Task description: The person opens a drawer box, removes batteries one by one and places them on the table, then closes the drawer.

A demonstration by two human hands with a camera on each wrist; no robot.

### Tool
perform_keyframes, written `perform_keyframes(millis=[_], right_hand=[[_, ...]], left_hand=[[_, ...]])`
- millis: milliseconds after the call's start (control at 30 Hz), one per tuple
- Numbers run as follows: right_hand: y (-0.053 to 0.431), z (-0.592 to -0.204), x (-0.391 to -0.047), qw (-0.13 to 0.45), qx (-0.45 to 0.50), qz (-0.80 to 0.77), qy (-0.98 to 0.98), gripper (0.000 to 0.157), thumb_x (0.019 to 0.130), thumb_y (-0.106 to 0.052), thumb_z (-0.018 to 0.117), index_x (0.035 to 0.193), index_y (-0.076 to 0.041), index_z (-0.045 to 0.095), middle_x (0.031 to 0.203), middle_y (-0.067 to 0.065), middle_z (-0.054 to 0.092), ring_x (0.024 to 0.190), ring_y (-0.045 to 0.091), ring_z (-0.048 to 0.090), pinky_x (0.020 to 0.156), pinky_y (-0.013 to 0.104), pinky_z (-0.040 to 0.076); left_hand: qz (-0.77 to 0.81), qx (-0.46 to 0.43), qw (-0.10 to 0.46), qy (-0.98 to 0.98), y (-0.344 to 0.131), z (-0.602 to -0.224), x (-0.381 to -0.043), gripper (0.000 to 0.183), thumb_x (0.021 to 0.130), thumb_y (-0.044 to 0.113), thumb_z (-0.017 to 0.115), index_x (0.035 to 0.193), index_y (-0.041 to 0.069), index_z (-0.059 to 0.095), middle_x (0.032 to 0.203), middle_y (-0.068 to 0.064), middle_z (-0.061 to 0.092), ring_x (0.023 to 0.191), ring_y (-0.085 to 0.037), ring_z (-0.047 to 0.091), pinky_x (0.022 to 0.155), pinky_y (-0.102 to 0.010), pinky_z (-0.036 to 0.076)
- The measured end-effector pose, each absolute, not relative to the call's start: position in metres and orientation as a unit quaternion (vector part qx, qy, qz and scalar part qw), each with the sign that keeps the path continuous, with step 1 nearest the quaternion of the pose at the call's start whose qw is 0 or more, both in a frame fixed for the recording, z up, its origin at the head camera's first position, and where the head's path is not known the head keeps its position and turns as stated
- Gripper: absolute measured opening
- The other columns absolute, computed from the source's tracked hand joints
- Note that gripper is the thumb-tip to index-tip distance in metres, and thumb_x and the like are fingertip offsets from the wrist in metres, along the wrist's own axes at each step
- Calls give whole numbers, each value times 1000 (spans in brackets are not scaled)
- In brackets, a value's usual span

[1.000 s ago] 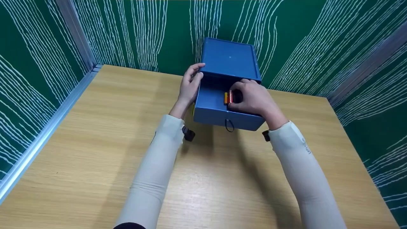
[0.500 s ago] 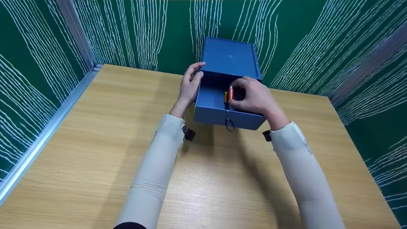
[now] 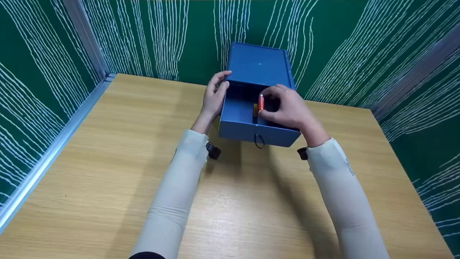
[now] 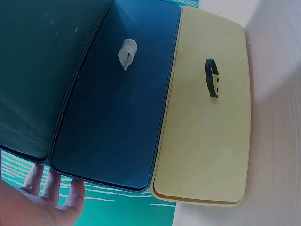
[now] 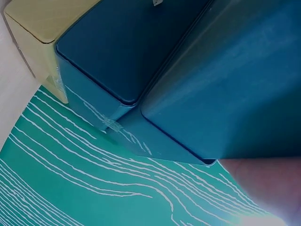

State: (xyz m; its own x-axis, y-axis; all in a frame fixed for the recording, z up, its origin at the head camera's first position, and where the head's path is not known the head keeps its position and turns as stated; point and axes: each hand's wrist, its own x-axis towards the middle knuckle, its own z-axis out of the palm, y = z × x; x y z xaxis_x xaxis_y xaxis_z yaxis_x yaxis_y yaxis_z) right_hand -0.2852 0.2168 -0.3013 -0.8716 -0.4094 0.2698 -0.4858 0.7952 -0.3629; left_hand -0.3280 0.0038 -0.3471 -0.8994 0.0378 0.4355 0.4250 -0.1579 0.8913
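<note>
Raised slightly inside the blue drawer, a red battery stands nearly upright between the thumb and fingertips of my right hand. Just left of it in the drawer is a yellow-orange battery, partly hidden. The drawer is pulled out of a blue cabinet. My left hand touches the cabinet's left side near the drawer opening, thumb and fingers apart. In the left wrist view, its fingers lie along the cabinet's edge. The right wrist view shows only part of my right hand, with the battery hidden.
Below the pulled-out drawer are a closed blue drawer with a pale loop and a closed yellow drawer with a black loop. A wooden table bears the cabinet. A green wall with white lines stands behind.
My right hand has raised the red battery a little, away from the yellow-orange one and more upright. The left hand and the drawer stay where they were.
</note>
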Motion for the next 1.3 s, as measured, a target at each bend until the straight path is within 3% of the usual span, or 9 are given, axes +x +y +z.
perform_keyframes(millis=[567,933,1300], right_hand=[[229,-294,-277,105,246,272,-925,43,70,-40,67,106,-19,56,105,0,54,96,18,48,79,36,44],[240,-293,-274,123,236,285,-921,42,70,-37,67,105,-17,57,101,4,55,89,20,49,75,37,43],[253,-286,-266,138,213,301,-919,45,68,-35,71,108,-20,58,107,-6,54,95,14,49,78,36,47]], left_hand=[[-745,-181,126,-629,4,-347,-328,31,89,5,39,119,2,49,125,-8,46,108,-15,43,90,-21,34],[-748,-180,121,-628,4,-348,-329,32,89,6,39,119,2,48,125,-8,46,108,-15,44,90,-22,33],[-746,-181,120,-630,4,-347,-326,32,90,6,38,120,2,47,125,-8,45,108,-14,43,91,-22,34]])
